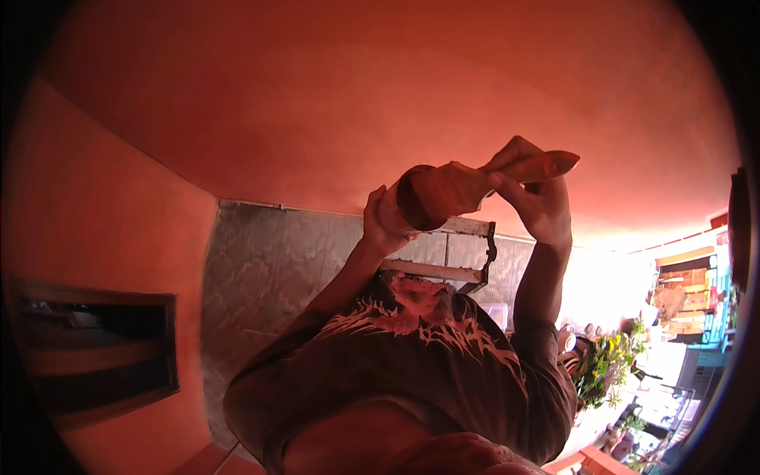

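My right hand (545, 207) is closed around the handle of a wide flat paintbrush (463, 188), fingers pinched near the ferrule. The handle's pointed end sticks out past my fingers to the upper right. The brush head points left, over the mouth of a round cup-like container (390, 207), and overlaps its dark opening. Whether the bristles touch the inside cannot be made out. My left hand (380, 231) grips that container from its left side, tilting its mouth toward the brush. Both are held up before a broad orange-red painted wall (380, 95).
Below my hands stands a wooden frame with a dark metal side (492, 249), on a grey patterned floor (269, 269). A dark framed opening (99, 348) lies at left. Green potted plants (606, 364) and wooden slatted pieces (685, 293) are at the bright right side.
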`<move>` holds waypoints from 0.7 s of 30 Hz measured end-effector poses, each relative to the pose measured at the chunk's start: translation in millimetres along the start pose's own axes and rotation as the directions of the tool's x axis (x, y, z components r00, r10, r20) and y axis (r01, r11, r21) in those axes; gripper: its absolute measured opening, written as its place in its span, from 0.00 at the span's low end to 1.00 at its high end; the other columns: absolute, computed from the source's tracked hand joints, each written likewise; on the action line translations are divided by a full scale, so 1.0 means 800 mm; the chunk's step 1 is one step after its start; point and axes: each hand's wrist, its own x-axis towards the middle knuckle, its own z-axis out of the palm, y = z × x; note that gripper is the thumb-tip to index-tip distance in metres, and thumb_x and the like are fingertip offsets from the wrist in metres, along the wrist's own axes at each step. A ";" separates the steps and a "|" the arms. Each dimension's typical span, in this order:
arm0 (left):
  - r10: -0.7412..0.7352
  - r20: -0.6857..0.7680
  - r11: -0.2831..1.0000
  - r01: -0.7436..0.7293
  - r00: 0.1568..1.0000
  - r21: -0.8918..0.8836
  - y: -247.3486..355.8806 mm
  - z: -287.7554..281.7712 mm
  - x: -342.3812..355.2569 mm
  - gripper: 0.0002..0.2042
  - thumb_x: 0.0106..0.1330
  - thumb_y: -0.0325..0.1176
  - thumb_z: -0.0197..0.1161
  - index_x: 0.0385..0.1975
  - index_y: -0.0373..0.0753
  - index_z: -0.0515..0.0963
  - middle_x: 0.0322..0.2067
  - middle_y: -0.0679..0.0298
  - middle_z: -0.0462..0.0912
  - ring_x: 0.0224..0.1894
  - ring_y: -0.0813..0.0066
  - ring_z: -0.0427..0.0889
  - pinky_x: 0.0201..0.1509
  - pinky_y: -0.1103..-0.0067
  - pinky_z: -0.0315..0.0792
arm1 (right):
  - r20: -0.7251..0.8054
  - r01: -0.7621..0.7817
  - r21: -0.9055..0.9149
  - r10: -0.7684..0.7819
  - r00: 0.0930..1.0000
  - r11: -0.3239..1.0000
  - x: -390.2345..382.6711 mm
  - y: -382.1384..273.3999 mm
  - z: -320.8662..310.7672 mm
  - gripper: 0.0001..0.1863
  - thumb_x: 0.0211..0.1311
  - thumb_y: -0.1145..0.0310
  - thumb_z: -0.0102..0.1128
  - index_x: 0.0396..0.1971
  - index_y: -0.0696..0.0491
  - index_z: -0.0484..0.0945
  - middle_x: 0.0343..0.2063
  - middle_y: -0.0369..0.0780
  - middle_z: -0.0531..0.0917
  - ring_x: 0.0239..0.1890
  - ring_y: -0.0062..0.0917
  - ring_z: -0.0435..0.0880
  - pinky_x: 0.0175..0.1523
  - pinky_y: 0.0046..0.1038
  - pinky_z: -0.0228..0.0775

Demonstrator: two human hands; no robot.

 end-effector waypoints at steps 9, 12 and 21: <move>-0.045 0.014 0.999 0.045 0.999 -0.028 -0.017 -0.005 0.000 0.29 0.69 0.61 0.46 0.64 0.51 0.70 0.48 0.62 0.83 0.38 0.64 0.84 0.26 0.71 0.74 | 0.172 0.138 -0.103 -0.119 0.978 0.985 0.006 0.002 0.003 0.04 0.58 0.80 0.67 0.25 0.62 0.81 0.32 0.41 0.81 0.33 0.23 0.81 0.37 0.26 0.72; -0.040 0.006 0.999 0.040 0.999 0.020 -0.013 0.001 0.000 0.30 0.69 0.61 0.45 0.64 0.50 0.70 0.47 0.62 0.82 0.38 0.65 0.84 0.26 0.71 0.73 | 0.195 0.149 -0.191 -0.112 0.974 0.970 0.009 0.004 0.007 0.05 0.56 0.80 0.69 0.24 0.62 0.81 0.29 0.40 0.82 0.30 0.22 0.81 0.35 0.26 0.71; -0.058 0.118 0.995 0.047 0.991 0.093 -0.014 0.001 0.018 0.30 0.69 0.63 0.41 0.61 0.49 0.70 0.52 0.60 0.79 0.45 0.61 0.85 0.32 0.71 0.85 | 0.209 0.169 -0.429 -0.084 0.974 0.887 0.020 0.006 0.014 0.12 0.55 0.64 0.69 0.25 0.55 0.76 0.20 0.44 0.81 0.24 0.41 0.82 0.32 0.37 0.73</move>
